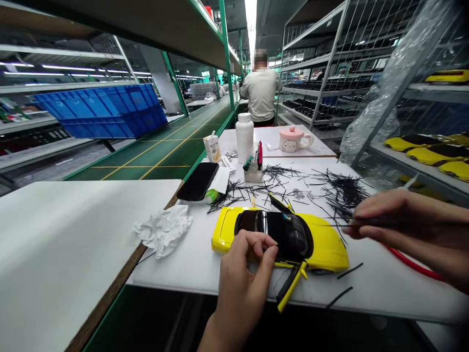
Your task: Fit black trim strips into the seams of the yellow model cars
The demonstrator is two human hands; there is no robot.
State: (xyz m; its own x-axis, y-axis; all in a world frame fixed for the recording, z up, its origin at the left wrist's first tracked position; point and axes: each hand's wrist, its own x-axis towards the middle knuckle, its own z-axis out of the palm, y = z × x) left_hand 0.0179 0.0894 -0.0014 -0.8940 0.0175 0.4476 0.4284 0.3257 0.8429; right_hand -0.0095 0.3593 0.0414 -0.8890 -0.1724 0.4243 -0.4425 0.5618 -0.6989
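A yellow model car (330,242) with a black roof lies on the white table, nose to the right, both doors swung out. My left hand (247,274) is over its near side, thumb and index finger almost together at the roof edge; whatever they hold is too small to make out. To the right of the nose, my right hand (395,220) pinches a thin dark tool, its tip toward the hood. Black strips (346,190) lie scattered behind the car, and two short ones (339,297) rest near the front edge.
Crumpled tissue (164,230) and a phone (198,182) lie left. Behind the car stand a small tool holder (253,174), a white bottle (245,139) and a pink-lidded mug (292,140). A red tube (414,264) is under my right hand. A person (261,95) sits ahead.
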